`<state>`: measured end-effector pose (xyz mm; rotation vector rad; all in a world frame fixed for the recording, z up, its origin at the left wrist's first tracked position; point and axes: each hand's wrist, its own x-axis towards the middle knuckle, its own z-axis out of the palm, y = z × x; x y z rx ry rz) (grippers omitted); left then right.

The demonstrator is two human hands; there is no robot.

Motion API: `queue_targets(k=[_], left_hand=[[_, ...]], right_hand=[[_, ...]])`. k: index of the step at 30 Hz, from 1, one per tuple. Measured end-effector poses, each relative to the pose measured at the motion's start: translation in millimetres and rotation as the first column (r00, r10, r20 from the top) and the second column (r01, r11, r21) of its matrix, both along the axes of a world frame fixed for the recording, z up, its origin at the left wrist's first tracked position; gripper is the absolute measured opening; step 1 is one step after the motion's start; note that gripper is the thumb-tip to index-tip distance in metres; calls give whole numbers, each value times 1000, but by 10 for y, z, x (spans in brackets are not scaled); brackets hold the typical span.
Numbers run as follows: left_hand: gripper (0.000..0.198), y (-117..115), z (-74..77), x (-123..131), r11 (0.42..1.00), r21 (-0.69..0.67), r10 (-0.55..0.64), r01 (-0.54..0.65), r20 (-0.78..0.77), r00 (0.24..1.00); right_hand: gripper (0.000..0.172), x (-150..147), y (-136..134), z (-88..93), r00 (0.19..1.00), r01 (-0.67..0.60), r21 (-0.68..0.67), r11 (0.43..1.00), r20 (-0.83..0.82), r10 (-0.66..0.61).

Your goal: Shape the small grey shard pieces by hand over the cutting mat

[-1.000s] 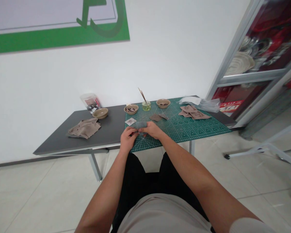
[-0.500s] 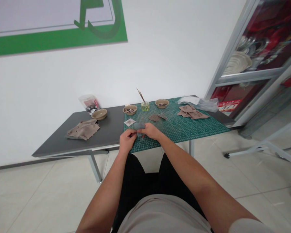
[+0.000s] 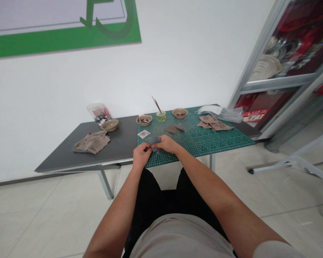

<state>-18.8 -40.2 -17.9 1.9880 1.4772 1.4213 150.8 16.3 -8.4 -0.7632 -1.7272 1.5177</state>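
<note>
My right hand (image 3: 167,144) is closed on a small grey sheet that looks like sandpaper (image 3: 154,140), over the front left part of the green cutting mat (image 3: 204,143). Right beside it, the fingers of my left hand (image 3: 142,153) are pinched together under the sheet's near edge. What they hold is too small and covered to make out. Just beyond the hands lies a pale square with a greyish smudge (image 3: 144,134). Farther back on the mat rest a brown square sheet (image 3: 172,129) and a grey one (image 3: 180,127).
Along the back stand a bowl of small dark and pale pieces (image 3: 144,120), a glass jar with thin sticks (image 3: 161,116) and another bowl (image 3: 180,113). A crumpled cloth (image 3: 214,122) and plastic bag (image 3: 226,114) lie right; another cloth (image 3: 92,142), bowl (image 3: 109,124) and bag (image 3: 99,113) left.
Both hands stay at nearly the same spot with the grey sheet, whose angle differs slightly. The whole view has shifted a little; the things on the table have not moved.
</note>
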Motion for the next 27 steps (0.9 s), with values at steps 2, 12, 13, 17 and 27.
queue_targets(k=[2,12,13,17,27], left_hand=[[9,-4,8,5,1000,1,3,-3,-13,1000],[9,28,5,-32,997,-67,-31,34,50,998],[11,30,8,-34,997,-64,-36,38,37,999],[10,31,21,-29,999,-43,-33,33,9,999],[12,16,2,6,1000,9,-27,27,-34,999]], right_hand=[[42,2,4,1,1000,1,2,1000,0,-1],[37,7,-7,9,1000,26,4,1000,-2,-26],[37,7,-14,17,999,33,9,999,9,-33],[40,-4,-18,27,999,38,-23,999,-9,-38],[43,-14,7,-16,997,77,-57,995,-12,-78]])
